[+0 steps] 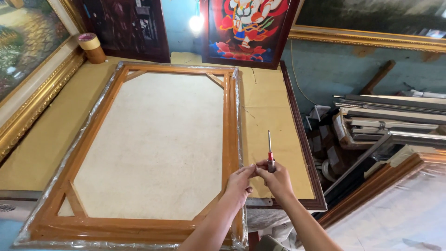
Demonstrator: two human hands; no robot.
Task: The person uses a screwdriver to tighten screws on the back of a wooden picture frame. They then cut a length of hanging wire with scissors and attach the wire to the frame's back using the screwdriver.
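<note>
Right hand (278,179) grips screwdriver (270,155), shaft up. Left hand (240,182) fingertips meet right hand's, pinching something too small to tell. Both over right edge of wooden frame (230,122) lying on table (269,116). Tape roll (91,47) far left corner.

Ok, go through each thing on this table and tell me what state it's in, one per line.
Plastic-wrapped brown wooden picture frame: lying flat, back side up.
Red-handled screwdriver: upright, tip up, gripped by the right hand.
Left hand: fingertips pinched against the right hand's; whatever is between them is too small to tell.
Roll of tan tape: standing on end at the table's far corner.
</note>
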